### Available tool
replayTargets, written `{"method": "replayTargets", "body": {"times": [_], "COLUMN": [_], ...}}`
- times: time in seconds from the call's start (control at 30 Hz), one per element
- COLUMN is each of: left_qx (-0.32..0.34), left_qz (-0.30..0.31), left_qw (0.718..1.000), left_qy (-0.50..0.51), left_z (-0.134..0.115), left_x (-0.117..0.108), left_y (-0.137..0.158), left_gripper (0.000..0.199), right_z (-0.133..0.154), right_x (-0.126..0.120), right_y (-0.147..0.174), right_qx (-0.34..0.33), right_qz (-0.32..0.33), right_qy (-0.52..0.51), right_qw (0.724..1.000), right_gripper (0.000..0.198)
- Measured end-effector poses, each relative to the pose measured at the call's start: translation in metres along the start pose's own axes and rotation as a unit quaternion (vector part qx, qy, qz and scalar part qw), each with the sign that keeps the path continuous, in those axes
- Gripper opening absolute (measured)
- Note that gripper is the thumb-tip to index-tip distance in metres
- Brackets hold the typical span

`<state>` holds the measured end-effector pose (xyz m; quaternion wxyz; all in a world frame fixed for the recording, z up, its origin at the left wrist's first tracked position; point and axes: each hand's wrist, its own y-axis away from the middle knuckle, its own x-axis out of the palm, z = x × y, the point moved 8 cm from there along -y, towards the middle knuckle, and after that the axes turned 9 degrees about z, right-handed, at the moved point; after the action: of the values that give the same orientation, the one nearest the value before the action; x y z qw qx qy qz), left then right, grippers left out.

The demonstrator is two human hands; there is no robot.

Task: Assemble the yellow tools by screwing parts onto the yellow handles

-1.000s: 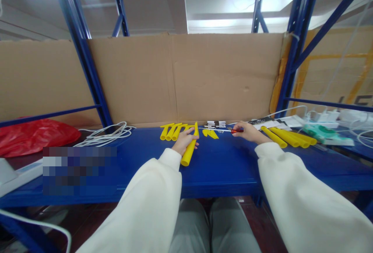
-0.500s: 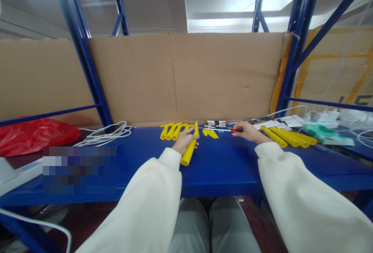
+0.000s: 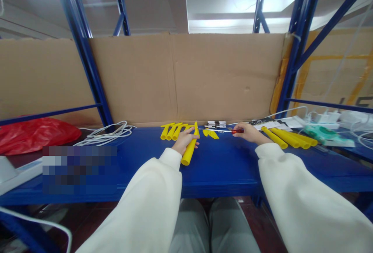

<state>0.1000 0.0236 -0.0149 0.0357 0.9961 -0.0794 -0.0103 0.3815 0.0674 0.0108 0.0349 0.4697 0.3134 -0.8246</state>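
Observation:
My left hand (image 3: pixel 183 141) is closed around a yellow tube-shaped handle (image 3: pixel 189 152) with a thin, pointed yellow piece at its far end. In my right hand (image 3: pixel 248 131) is a screwdriver (image 3: pixel 237 131) with a red handle, its thin shaft pointing left toward that yellow piece. Whether the tip touches it, I cannot tell. Just beyond, between the hands, flat yellow pieces (image 3: pixel 213 134) lie on the blue table (image 3: pixel 221 167), with small metal bits (image 3: pixel 222 131) beside them. Several yellow handles with cross-pieces (image 3: pixel 169 131) stand in a row left of my left hand.
Several plain yellow tubes (image 3: pixel 287 138) lie right of my right hand. Black-and-white small packs (image 3: pixel 216 124) sit near the cardboard wall (image 3: pixel 204 78). White cable (image 3: pixel 107 136) and a red plastic bag (image 3: pixel 35 135) are at left; a green-and-white item (image 3: pixel 323 133) is at far right.
Both hands keep nearly the same places and holds. The screwdriver has shifted very slightly to the right, its shaft showing a little lower.

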Motion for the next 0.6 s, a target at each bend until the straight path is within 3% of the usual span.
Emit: {"method": "replayTargets", "body": {"times": [0.6], "left_qx": [0.005], "left_qz": [0.002], "left_qw": [1.000], "left_qy": [0.001], "left_z": [0.0001], "left_x": [0.0000], "left_y": [-0.0014], "left_gripper": [0.070], "right_z": [0.0029], "right_x": [0.0003], "right_y": [-0.0006], "right_qx": [0.008], "right_qz": [-0.004], "right_qy": [-0.034], "right_qw": [0.999], "right_gripper": [0.014]}}
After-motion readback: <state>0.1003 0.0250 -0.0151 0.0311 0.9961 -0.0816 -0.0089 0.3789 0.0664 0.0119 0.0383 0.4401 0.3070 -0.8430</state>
